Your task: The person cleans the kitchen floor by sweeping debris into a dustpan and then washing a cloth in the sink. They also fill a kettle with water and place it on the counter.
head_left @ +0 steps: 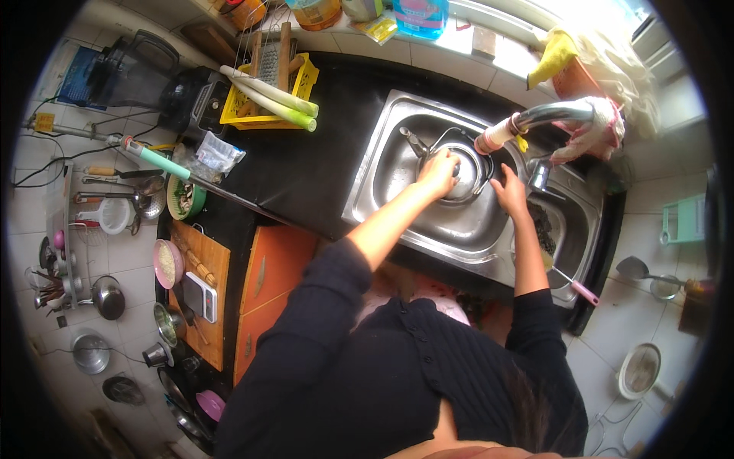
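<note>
A stainless steel kettle [467, 192] stands in the larger left sink basin [395, 198], its spout [414, 141] pointing to the upper left. My left hand [437, 177] grips the dark knob [456, 170] of the kettle's lid [465, 164]. The lid looks seated on the kettle, though my fingers hide part of it. On the kettle's right side, my right hand [510, 192] is held with fingers apart, close to the kettle's handle [490, 166]; whether it touches cannot be told. Above the kettle's right edge hangs the wrapped end of the faucet [498, 133].
A pink-handled tool [584, 291] leans out of the smaller right basin [579, 241], where dark material lies. Leeks [275, 103] rest across a yellow basket [307, 86], beside a blender [195, 97]. A kitchen scale [200, 297] sits on a wooden board [215, 338].
</note>
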Demonstrator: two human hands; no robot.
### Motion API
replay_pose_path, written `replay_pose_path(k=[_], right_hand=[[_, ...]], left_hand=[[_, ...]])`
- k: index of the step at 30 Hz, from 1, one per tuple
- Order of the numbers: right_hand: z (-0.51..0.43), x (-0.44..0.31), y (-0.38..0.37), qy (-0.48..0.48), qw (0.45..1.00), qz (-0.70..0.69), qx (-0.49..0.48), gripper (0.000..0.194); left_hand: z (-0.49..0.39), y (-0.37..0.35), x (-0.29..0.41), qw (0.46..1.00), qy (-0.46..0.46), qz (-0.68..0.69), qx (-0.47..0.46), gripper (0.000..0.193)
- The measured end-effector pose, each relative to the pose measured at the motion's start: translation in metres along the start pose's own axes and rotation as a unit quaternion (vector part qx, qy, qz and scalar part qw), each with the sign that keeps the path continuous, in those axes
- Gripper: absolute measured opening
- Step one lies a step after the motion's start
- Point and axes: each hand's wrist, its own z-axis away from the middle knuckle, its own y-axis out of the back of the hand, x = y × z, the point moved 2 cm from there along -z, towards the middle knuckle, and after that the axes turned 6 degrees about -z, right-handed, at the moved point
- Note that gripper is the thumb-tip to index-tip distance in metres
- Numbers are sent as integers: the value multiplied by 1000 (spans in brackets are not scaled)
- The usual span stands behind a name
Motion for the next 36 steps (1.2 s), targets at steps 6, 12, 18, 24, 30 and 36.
replay_pose_path(k=[6,12,18,24,30,36], right_hand=[[-46,15,-34,-23,987,-154,-50,51],[-53,-23,-18,-131,898,-379,-181,36],[3,-110,-3,9,946,-269,-179,11],[61,-188,69,108,951,-216,-191,35],[116,-285,64,190,891,-254,-326,48],[253,-399,-48,303,772,-114,-547,53]], left_hand=[[-30,-53,-22,997,-51,15,50,42],[-32,-65,-23,995,-2,68,70,34],[29,-51,-3,940,194,268,81,40],[167,20,38,894,-26,-9,446,43],[292,63,33,807,-93,34,583,32],[440,60,-28,777,-3,-1,629,28]])
